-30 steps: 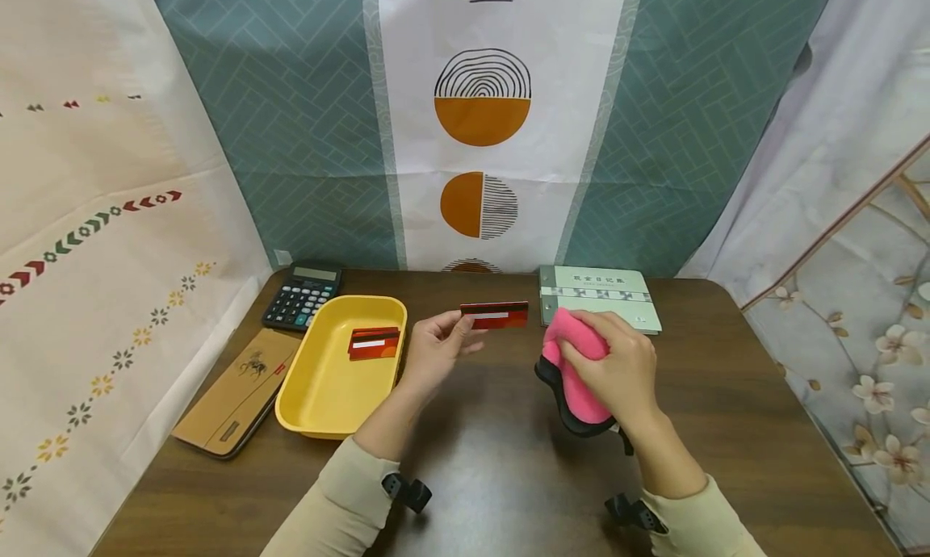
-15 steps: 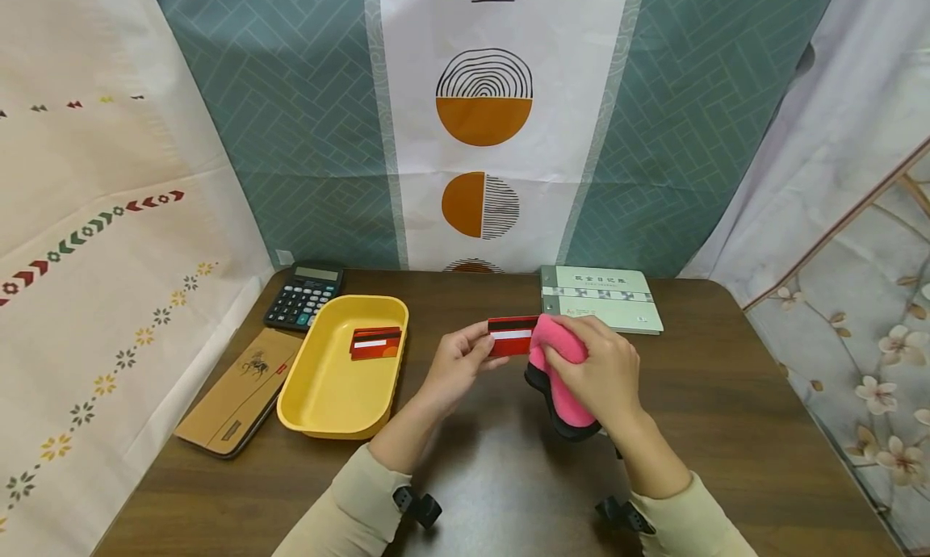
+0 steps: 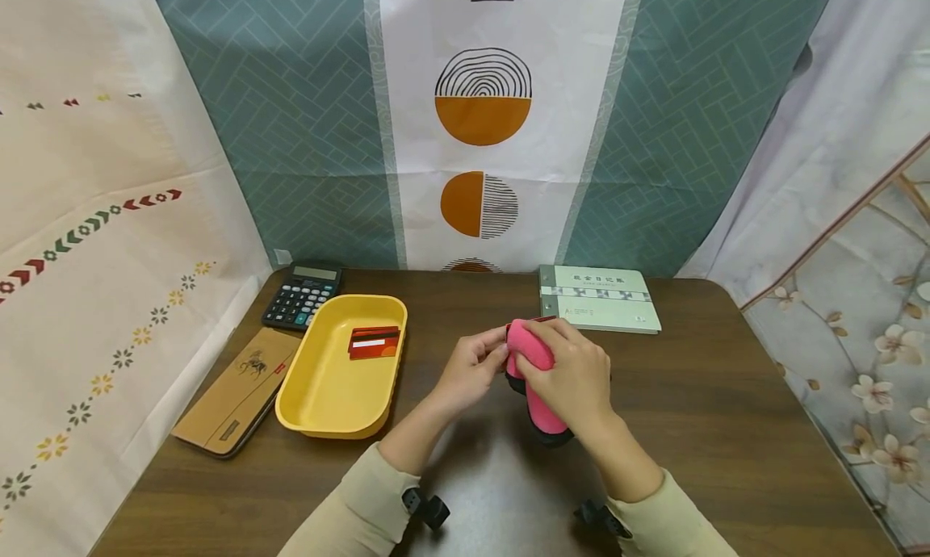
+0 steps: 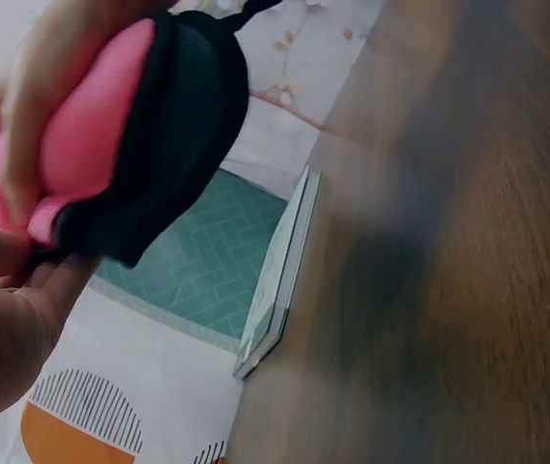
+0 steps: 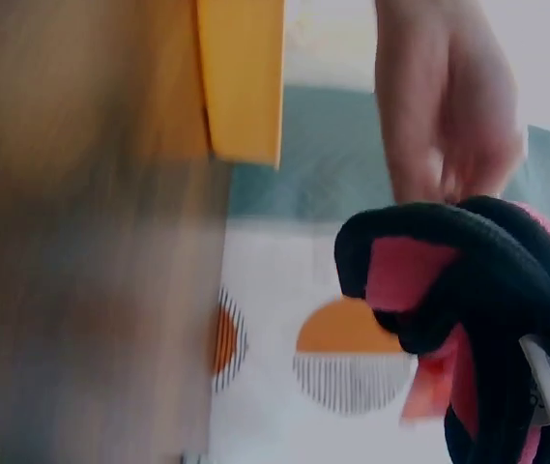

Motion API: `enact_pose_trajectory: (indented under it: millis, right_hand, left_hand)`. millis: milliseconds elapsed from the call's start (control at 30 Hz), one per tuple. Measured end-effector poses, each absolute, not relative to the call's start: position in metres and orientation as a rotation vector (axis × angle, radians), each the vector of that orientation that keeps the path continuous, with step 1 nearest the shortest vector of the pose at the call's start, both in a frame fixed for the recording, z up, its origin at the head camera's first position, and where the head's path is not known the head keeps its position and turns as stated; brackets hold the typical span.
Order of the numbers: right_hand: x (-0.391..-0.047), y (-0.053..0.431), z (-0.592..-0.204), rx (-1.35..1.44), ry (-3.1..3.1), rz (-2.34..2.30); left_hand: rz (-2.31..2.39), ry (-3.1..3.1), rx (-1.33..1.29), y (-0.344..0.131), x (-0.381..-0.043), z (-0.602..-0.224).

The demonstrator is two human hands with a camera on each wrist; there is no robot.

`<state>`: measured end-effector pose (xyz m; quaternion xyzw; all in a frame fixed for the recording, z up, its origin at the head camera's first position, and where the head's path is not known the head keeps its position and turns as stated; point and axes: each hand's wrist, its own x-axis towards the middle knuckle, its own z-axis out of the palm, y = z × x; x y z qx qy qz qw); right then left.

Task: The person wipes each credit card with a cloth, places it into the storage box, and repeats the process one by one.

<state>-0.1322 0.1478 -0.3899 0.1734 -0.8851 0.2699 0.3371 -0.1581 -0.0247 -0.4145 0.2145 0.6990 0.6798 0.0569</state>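
Observation:
My left hand [image 3: 467,373] pinches the left end of a red bank card, which is raised above the table. My right hand [image 3: 576,373] grips a pink plush wiping pad [image 3: 543,412] with black edging, folded over the card. Most of the card is covered; a red strip shows behind the pad, and in the right wrist view part of the red card [image 5: 429,391] sticks out beneath it. The black side and a white label of the pad face the right wrist camera. Several similar red cards [image 3: 374,344] lie in the yellow tray [image 3: 330,395] at left.
A black calculator [image 3: 302,297] stands behind the tray, and a tan long wallet [image 3: 236,391] lies to its left. At the back right of the brown wooden table [image 3: 712,428] is a pale green account book [image 3: 601,300]. Patterned cloths hang around the table.
The left hand has carried the card rightward to meet the pad. My right hand has moved left, bringing the pad over the card, so the card is now mostly hidden.

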Motion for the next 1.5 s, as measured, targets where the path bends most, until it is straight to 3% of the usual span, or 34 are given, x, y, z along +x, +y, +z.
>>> enact_pose_trajectory:
  millis: [433, 733, 1000, 1267, 1500]
  right_hand:
    - [-0.145, 0.171, -0.394, 0.322, -2.357, 0.689]
    - [-0.137, 0.148, -0.393, 0.455, -2.328, 0.747]
    - [-0.146, 0.167, -0.398, 0.316, -2.339, 0.687]
    - [-0.136, 0.144, -0.392, 0.498, -2.278, 0.74]
    - [-0.139, 0.158, -0.398, 0.38, -2.307, 0.71]
  left_hand:
    - [2.14, 2.065, 0.594, -0.037, -0.161, -0.412]
    - [2.051, 2.153, 0.673, -0.02, -0.162, -0.419]
    - [2.128, 2.101, 0.563, -0.029, -0.164, -0.418]
    - [2.064, 2.195, 0.688, -0.023, -0.163, -0.415]
    - [2.129, 2.197, 0.582, -0.033, -0.158, -0.418]
